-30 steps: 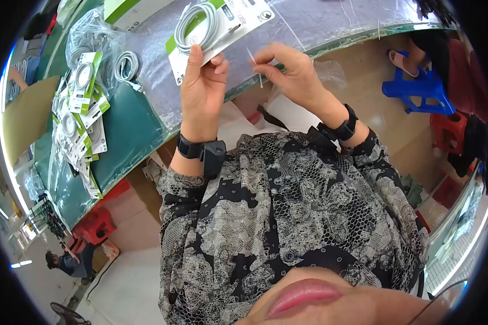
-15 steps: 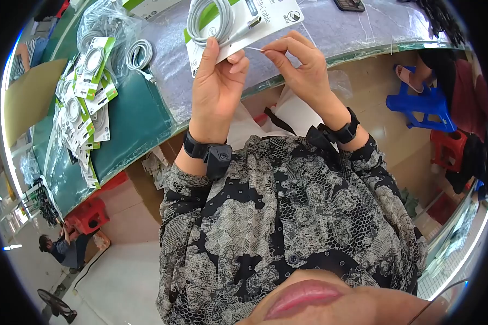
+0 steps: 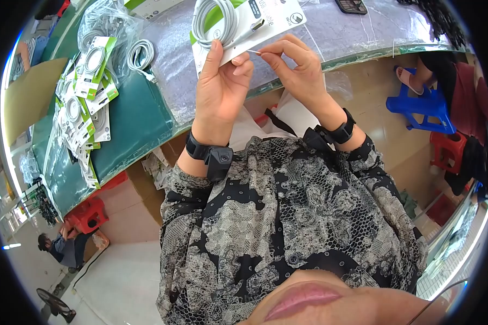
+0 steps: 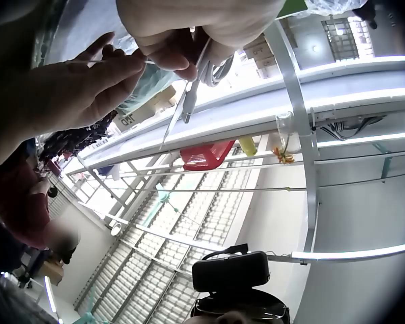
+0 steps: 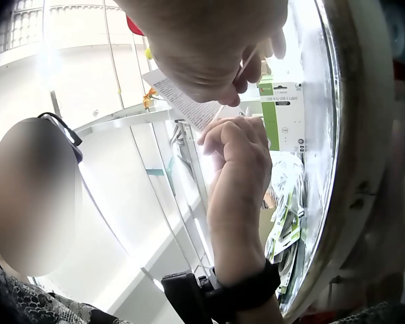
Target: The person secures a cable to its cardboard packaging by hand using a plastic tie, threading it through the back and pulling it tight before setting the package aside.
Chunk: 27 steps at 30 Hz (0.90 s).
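My left hand (image 3: pixel 220 89) grips the lower edge of a white and green cable card (image 3: pixel 284 19), thumb on its front. A coiled grey-white USB cable (image 3: pixel 198 24) lies against the card, its metal plug (image 4: pixel 190 104) showing in the left wrist view. Between thumb and forefinger, my right hand (image 3: pixel 298 70) pinches a thin white plastic strip (image 3: pixel 253 52). The strip reaches the card's lower edge, beside my left fingertips. From the right wrist view, the printed back of the card (image 5: pixel 175 98) faces out, and the left fingers partly hide the strip's far end.
Several packaged cables (image 3: pixel 95 100) are heaped on the green table mat (image 3: pixel 138 116) to the left, beside a loose coil (image 3: pixel 141 55) and a clear plastic bag (image 3: pixel 106 24). Black cables (image 3: pixel 439 24) lie at the far right. A blue stool (image 3: pixel 420 105) stands beyond the table edge.
The strip stood upright, apart from the card, a second ago; now it points at the card's lower edge. My right hand has come closer to my left, which still holds the card.
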Available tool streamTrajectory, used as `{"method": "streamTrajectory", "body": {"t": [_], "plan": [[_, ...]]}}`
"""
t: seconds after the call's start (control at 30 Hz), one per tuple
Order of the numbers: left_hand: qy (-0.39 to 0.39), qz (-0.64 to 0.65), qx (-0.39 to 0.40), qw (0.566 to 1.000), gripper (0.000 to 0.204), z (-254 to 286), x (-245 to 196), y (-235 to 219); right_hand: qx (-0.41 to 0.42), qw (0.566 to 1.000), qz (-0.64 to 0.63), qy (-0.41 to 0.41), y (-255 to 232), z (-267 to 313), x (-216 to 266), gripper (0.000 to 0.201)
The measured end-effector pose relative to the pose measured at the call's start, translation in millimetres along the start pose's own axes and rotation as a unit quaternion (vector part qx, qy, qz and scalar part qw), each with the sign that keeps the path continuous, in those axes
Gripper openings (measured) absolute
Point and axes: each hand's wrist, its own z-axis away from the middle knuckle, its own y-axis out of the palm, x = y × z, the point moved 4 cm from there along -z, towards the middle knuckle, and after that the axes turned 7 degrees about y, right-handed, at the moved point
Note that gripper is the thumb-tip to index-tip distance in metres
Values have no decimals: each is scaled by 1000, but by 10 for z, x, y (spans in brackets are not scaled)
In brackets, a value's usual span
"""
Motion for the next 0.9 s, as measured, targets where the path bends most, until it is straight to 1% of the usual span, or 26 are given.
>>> {"method": "streamTrajectory", "body": {"t": [0.13,0.37,0.53,0.8,0.9], "plan": [[-2,-6,-2,1000,25,0,9,-18,1,1000,-10,8,-5,8,-27,7],[-32,34,-2,999,23,1,32,-19,8,999,-25,20,25,20,-42,7],[-33,35,-3,999,22,12,50,-4,4,999,-26,23,21,41,-59,7],[-51,92,-14,994,23,21,68,-8,6,999,-43,25,16,49,-54,7],[-74,130,-11,989,23,34,81,4,15,998,-55,29,18,44,-75,8]]}}
